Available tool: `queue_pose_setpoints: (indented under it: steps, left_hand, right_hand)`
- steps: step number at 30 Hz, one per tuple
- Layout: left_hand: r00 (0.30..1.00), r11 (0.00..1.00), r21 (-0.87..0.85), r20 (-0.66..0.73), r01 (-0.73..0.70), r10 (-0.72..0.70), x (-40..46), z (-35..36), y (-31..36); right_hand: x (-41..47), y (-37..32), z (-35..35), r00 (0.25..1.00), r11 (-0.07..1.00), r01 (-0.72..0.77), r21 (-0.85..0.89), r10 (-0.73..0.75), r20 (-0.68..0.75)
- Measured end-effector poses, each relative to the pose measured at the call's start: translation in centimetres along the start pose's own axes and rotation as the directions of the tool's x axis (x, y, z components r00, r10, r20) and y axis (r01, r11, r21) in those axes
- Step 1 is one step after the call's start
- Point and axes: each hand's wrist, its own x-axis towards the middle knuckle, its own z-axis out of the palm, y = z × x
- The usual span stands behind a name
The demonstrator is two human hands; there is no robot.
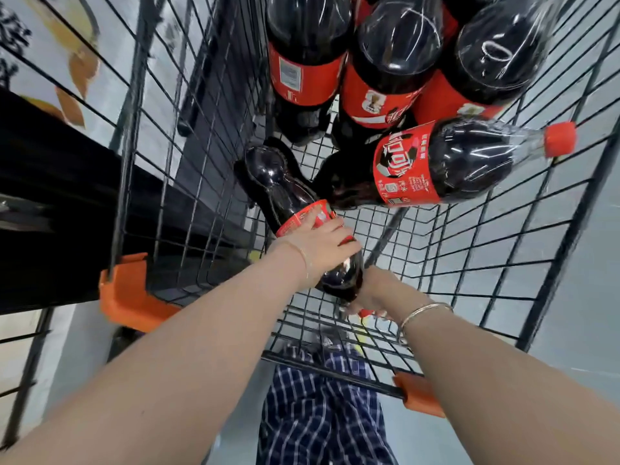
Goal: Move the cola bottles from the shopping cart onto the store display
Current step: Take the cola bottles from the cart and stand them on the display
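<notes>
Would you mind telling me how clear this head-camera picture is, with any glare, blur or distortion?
Head view: wide-angle bending of the cart wires; white glare streaks on the upright bottles; motion blur on the left shelving; both hands sharp enough.

red bottle labels [406, 169], print blurred; nothing legible

single head cam, wide-angle, looks steeply down into the shopping cart [469, 250] from close above. near edge shows the person's own legs, far edge the cola bottles [396, 62]. strong barrel distortion at the edges.
</notes>
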Motion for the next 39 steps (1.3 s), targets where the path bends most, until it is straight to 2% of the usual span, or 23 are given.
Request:
queue_pose_setpoints:
  steps: [3,8,13,16,23,27,32,36,39]
  left_hand:
    - [1.0,0.999,0.035,0.022,0.003,-0.003,0.2,0.0,0.3]
    - [0.999,0.998,0.068,0.035,0.014,-0.016,-0.1,0.2,0.5]
    - [0.999,0.995,0.092,0.013,0.032,-0.034,-1.2,-0.2,0.3]
    - [0.998,0.993,0.094,-0.015,0.067,-0.065,-2.0,-0.8,0.1]
    - [0.98,0.984,-0.003,-0.091,0.179,-0.178,-4.2,-3.4,-0.7]
    - [0.966,0.973,-0.11,-0.136,0.204,-0.218,-5.1,-5.0,-1.9]
    - [0.945,0.944,-0.315,-0.266,0.101,-0.189,-7.0,-6.6,-4.7]
    - [0.895,0.816,-0.571,-0.31,0.095,-0.321,-9.1,-8.2,-5.4]
    - [0.875,0.688,-0.718,-0.262,0.105,-0.407,-10.0,-8.8,-5.2]
  right_hand:
    - [0.7,0.4,0.4,0.996,0.999,-0.01,0.031,0.008,0.089]
    - [0.3,0.2,0.4,0.988,1.0,-0.021,0.016,0.018,0.153]
    - [-0.6,-1.0,0.0,0.957,0.992,-0.07,0.108,0.036,0.287]
    - [-2.1,-1.8,-0.9,0.952,0.976,-0.116,0.186,0.056,0.299]
    - [-7.4,-3.9,-5.0,0.993,0.972,-0.046,0.23,0.019,0.121]
    - [-10.4,-5.4,-7.4,0.999,0.984,0.038,0.172,-0.031,-0.043]
    - [-12.6,-7.6,-8.6,0.952,0.966,0.17,0.196,-0.109,-0.287]
    - [-14.6,-9.0,-10.1,0.854,0.962,0.244,0.123,-0.153,-0.497]
    - [-16.2,-9.9,-11.5,0.809,0.962,0.274,0.006,-0.228,-0.541]
